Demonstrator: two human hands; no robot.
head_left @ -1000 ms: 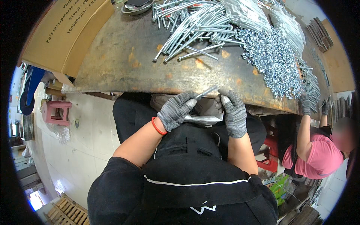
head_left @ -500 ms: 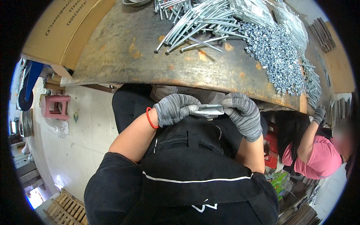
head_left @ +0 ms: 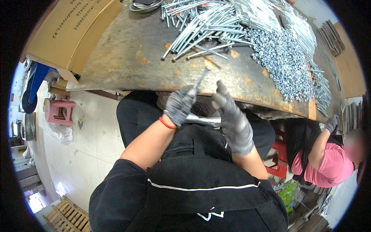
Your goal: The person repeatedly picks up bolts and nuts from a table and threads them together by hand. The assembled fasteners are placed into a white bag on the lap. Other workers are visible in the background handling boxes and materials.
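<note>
My left hand, in a grey knit glove, is closed round a long silver bolt. The bolt's head end points up and away, over the table's near edge. To its right, my gloved right hand is raised with its fingers stretched out, partly smeared by motion, and nothing shows in it. Between the two wrists a shiny silver piece lies at my lap; its kind is unclear.
Long bolts lie piled on the worn table, beside a heap of nuts and clear plastic bags. A cardboard box stands at the left. A co-worker in pink sits at the right; a pink stool stands left.
Both hands were pinching a flat silver piece together. Now they are apart: the left has risen toward the table with a bolt, and the right has opened and tilted upward.
</note>
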